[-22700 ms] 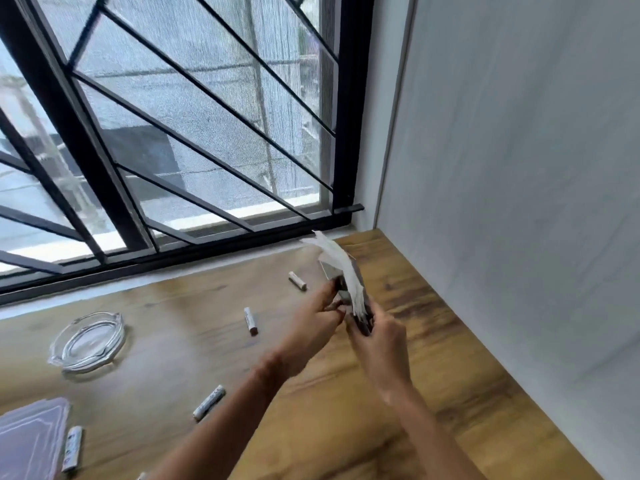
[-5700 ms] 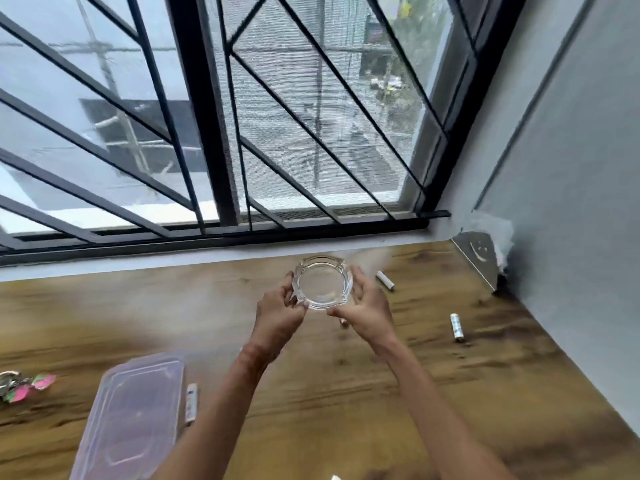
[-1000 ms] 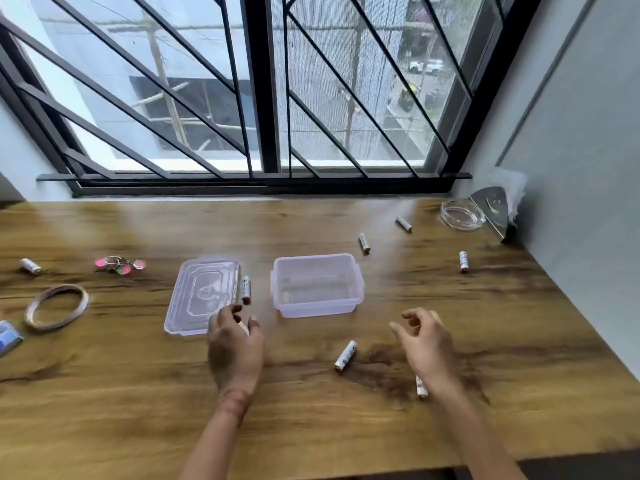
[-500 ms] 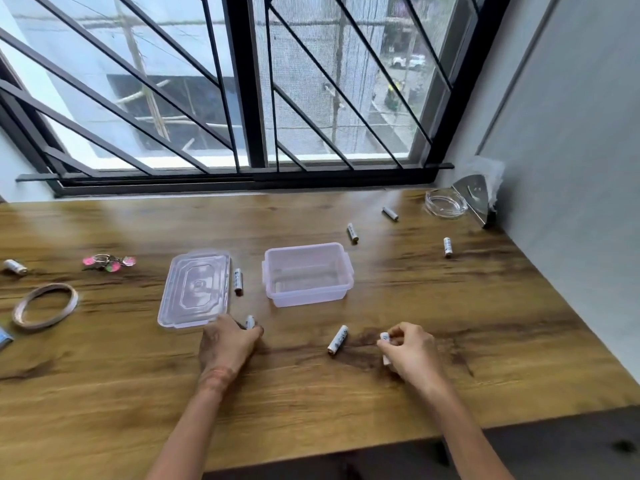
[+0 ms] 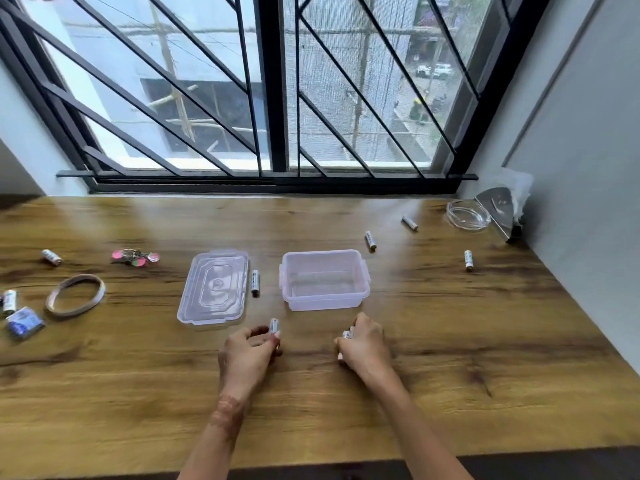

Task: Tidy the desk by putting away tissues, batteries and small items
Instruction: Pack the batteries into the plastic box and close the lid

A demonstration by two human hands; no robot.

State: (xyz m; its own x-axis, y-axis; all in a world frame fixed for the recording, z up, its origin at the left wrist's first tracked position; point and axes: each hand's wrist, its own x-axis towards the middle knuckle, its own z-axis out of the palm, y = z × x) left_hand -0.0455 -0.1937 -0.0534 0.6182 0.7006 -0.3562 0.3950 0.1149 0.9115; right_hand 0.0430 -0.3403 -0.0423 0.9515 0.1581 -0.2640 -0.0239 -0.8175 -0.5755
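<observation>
Six loose batteries (image 5: 255, 282), one box (image 5: 325, 302), one lid (image 5: 214, 289), one ashtray (image 5: 467, 215), one keyring (image 5: 135, 257).

left hand (image 5: 247, 355): bare | left wrist: band of patterned marking (image 5: 227, 412) | right hand (image 5: 363, 348): bare, forearm bare

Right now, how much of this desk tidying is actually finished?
Early going. Done: white tissues sit in the silver metal holder by the wall. In hand: the left hand pinches a white battery; the right hand grips a second battery. Left: the clear plastic box looks empty, its lid off; loose batteries and a pink keyring lie scattered.
</observation>
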